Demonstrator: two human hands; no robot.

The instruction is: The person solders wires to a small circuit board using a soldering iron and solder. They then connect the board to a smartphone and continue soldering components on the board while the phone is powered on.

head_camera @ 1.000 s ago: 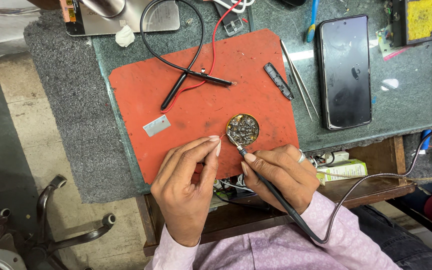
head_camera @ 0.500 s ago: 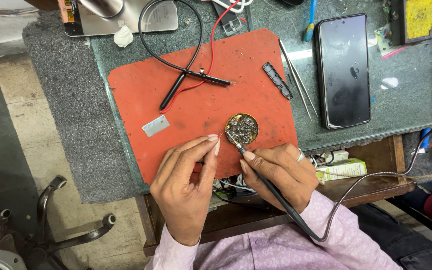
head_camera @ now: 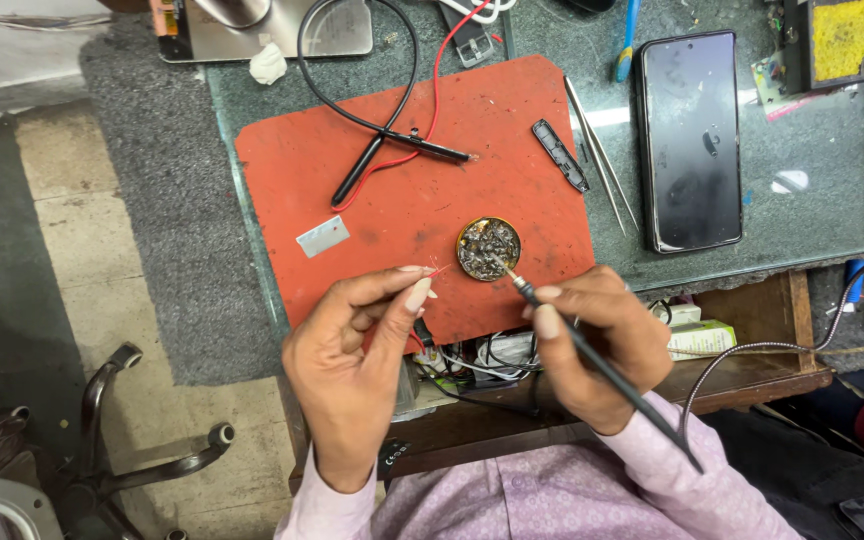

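Observation:
My right hand [head_camera: 592, 345] grips a black soldering iron [head_camera: 602, 365] like a pen, its tip dipped into a small round tin [head_camera: 488, 248] of dark flux or solder residue on the red mat [head_camera: 402, 200]. My left hand [head_camera: 357, 365] pinches a thin red wire [head_camera: 436, 270] between thumb and fingertips, its bare end just left of the tin. The iron's grey cable runs off to the right.
On the mat lie a black neckband earphone with red and black wires [head_camera: 392, 140], a small metal plate [head_camera: 322, 236] and a black strip [head_camera: 560, 154]. Tweezers [head_camera: 602, 155] and a dark phone [head_camera: 690, 140] lie right of it. A yellow sponge [head_camera: 847, 35] sits top right. Chair base at lower left.
The view has barely shifted. Both hands hold the same pose, with the iron's tip still in the tin and the wire still pinched.

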